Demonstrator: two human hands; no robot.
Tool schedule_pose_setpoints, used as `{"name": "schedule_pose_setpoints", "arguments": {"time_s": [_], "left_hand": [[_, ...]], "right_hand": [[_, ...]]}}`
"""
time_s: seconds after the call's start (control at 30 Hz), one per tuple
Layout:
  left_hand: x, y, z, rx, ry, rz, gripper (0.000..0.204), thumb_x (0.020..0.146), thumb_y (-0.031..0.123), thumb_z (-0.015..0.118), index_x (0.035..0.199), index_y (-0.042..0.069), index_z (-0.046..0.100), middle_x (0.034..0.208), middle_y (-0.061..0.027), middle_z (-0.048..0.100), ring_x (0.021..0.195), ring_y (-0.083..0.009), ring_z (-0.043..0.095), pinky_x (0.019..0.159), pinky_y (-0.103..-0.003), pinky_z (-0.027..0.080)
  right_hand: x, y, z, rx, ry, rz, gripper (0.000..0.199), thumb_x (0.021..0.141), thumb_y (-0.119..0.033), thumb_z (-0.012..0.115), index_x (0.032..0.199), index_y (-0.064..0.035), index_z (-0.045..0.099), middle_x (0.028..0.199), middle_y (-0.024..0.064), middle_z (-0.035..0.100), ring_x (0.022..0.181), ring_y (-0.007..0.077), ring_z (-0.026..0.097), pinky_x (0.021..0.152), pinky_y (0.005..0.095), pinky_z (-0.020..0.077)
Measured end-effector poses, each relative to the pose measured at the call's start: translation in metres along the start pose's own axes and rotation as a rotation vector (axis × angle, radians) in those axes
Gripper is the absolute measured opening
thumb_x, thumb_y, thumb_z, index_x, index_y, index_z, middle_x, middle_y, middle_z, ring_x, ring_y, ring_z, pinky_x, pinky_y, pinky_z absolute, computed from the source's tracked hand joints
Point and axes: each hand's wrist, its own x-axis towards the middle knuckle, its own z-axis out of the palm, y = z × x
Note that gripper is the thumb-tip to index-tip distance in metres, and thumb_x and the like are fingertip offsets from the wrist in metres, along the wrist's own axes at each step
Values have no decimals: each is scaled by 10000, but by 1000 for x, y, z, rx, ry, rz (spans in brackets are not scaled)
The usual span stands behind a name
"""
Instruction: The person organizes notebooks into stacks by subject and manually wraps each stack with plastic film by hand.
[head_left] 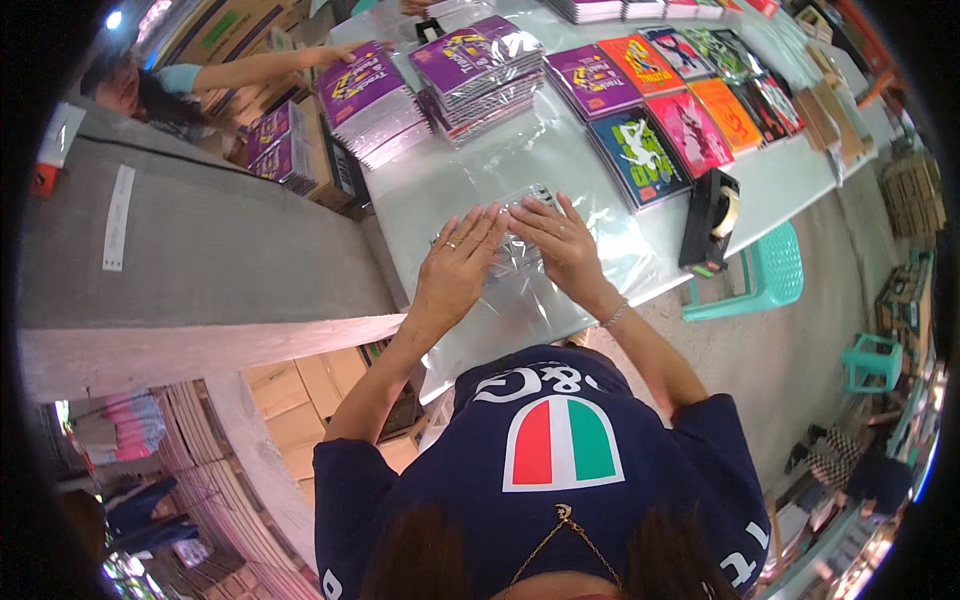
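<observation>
While purple stacks (480, 75) wait, hands (510, 255) press cellophane (560, 290).

Your left hand (458, 262) and right hand (556, 243) press flat on a clear-wrapped bundle (520, 235) atop the white table (440, 185), tape dispenser (710, 220) nearby.

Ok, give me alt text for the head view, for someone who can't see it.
Left hand and right hand press flat on a package in clear wrap on a white table. Stacks of colourful booklets and a black tape dispenser lie beyond.
</observation>
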Motion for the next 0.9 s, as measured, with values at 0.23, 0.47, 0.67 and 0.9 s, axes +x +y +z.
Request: {"name": "schedule_pose_setpoints", "arguments": {"time_s": [0.23, 0.47, 0.67, 0.9], "left_hand": [[-6, -4, 4, 54, 45, 18, 458, 854, 141, 586, 1310, 164, 546, 1358, -44, 520, 1233, -243, 503, 1030, -408, 382], [-3, -5, 9, 82, 42, 52, 460, 877, 158, 566, 1335, 167, 518, 1370, -46, 509, 1248, -246, 490, 1035, -409, 376], [-5, -6, 12, 82, 36, 59, 469, 894, 161, 542, 1360, 185, 493, 1394, -41, 484, 1268, -244, 471, 1054, -413, 358], [-5, -8, 10, 54, 5, 84, 446, 936, 168, 494, 1381, 158, 466, 1421, -48, 452, 1299, -261, 427, 1068, -421, 318]], "right_hand": [[-85, 51, -64, -577, 686, 518, 453, 745, -21, 698, 1178, -109, 596, 1250, 161, 543, 1177, 349, 467, 1013, 453, 324], [-203, 144, -151, 374, 839, 1205, 284, 883, -277, 651, 942, -6, 712, 731, 76, 663, 575, 128, 585, 546, 260, 482], [-177, 129, -160, 356, 723, 1265, 287, 843, -221, 708, 899, 60, 693, 746, 55, 657, 581, 73, 554, 535, 207, 450], [-214, 129, -147, 614, 864, 1124, 210, 927, -230, 604, 903, -21, 601, 766, 21, 624, 664, 79, 593, 646, 201, 465]]}}
